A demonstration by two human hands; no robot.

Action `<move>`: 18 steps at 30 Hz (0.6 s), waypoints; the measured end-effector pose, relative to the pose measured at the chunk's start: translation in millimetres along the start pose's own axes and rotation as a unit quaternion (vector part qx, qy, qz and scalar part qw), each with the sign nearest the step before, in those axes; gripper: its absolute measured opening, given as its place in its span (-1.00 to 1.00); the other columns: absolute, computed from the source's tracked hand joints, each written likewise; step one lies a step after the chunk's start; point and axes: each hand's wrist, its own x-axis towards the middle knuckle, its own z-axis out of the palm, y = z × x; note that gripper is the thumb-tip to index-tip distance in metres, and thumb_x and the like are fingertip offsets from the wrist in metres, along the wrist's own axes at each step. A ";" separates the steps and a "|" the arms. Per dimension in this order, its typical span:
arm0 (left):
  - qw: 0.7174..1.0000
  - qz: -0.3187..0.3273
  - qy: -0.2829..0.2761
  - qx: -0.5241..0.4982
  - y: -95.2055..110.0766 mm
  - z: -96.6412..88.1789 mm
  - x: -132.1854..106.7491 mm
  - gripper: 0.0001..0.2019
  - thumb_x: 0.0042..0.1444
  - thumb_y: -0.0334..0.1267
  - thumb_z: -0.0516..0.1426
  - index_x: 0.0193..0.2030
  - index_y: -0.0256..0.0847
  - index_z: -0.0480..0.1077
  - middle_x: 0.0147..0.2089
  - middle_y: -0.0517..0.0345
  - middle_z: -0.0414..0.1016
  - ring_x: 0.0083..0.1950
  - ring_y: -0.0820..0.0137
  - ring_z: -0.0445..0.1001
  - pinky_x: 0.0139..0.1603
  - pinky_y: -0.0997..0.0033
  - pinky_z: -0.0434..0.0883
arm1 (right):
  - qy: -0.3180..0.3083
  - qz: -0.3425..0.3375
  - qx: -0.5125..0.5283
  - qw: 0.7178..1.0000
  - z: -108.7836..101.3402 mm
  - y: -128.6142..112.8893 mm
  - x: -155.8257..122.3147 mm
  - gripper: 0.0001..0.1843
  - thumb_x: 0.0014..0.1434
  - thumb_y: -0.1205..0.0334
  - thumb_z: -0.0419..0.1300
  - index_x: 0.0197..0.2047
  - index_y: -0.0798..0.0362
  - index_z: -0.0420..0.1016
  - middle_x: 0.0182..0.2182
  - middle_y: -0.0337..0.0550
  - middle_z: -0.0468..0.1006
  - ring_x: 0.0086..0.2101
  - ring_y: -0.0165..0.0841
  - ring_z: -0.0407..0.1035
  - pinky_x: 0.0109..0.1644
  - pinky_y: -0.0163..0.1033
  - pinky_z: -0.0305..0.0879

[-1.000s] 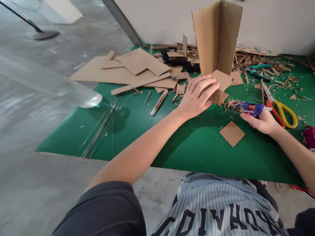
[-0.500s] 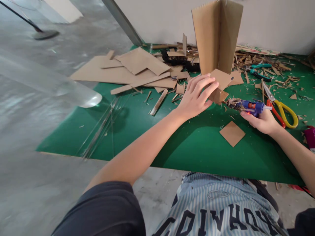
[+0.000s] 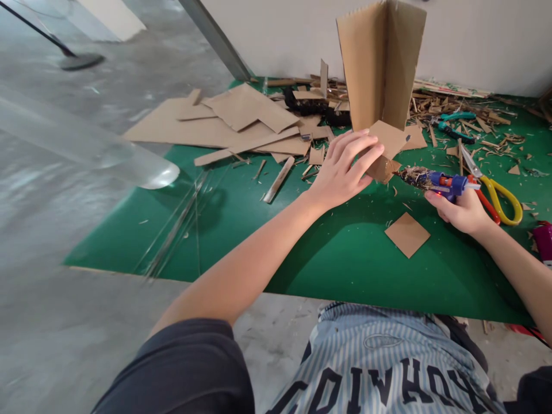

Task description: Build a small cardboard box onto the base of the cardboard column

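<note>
Outstretched and slightly spread, the fingers (image 3: 361,150) of the left hand (image 3: 340,172) lie against a small cardboard flap (image 3: 390,140), pressing on it rather than curling round it. That flap sits at the foot of a tall folded cardboard piece (image 3: 379,69), which stands upright on the green mat (image 3: 302,241) near the wall. The right hand (image 3: 460,210) is closed around the grip of a blue glue gun (image 3: 444,184), held just above the mat with its nozzle pointing left at the flap. The nozzle (image 3: 411,176) is crusted with scraps and seems to touch the flap's lower edge, though the contact is hard to make out. A loose cardboard square (image 3: 407,234) lies flat on the mat just in front of the right hand. Yellow-handled scissors (image 3: 495,192) lie just behind that hand. Farther off, flat cardboard sheets (image 3: 224,121) are heaped at the mat's far left, and cardboard scraps (image 3: 457,109) litter the far right.
</note>
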 end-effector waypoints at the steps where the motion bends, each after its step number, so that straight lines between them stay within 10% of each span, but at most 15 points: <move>1: 1.000 -0.001 0.001 0.002 0.3 -0.3 0.2 -0.40 0.44 -0.12 -0.04 0.53 0.15 -0.17 0.37 -0.09 0.35 0.46 0.01 0.32 0.42 -0.31 0.34 | 0.003 0.004 -0.003 1.000 -0.4 -0.1 0.1 -0.54 0.23 -0.13 0.28 -0.48 0.00 0.28 -0.69 -0.28 0.26 -0.61 -0.44 0.16 -0.55 -0.28 0.13; 18: 1.000 -0.013 -0.004 -0.017 2.0 -1.1 0.6 -0.32 0.41 -0.05 0.04 0.54 0.20 -0.21 0.38 -0.10 0.32 0.47 -0.03 0.29 0.44 -0.33 0.29 | 0.060 0.019 -0.039 0.997 -0.8 -1.0 2.9 -0.59 0.24 -0.13 0.26 -0.40 0.05 0.40 -0.65 -0.25 0.33 -0.60 -0.44 0.18 -0.53 -0.28 0.15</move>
